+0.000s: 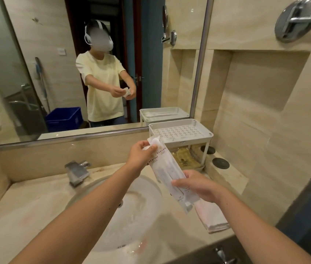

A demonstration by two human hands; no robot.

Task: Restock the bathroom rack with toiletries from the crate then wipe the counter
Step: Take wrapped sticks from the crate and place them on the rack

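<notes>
Two long, flat packets [167,166] of thin, crinkly white wrapper with small lettering printed along their length are held together in the air above the right edge of the white oval basin [131,206]. Their long axis runs on a diagonal: the far end points up toward the rack [181,130], and the near end slopes down toward the person. The left hand [141,155] pinches the far end between thumb and fingers; the right hand [194,185] has its fingers curled round the lower part. The rack is white plastic with a perforated top tray on thin legs and glossy yellow sachets [184,159] on its lower tier. A folded white towel [213,218] lies on the pale stone tabletop [27,202].
</notes>
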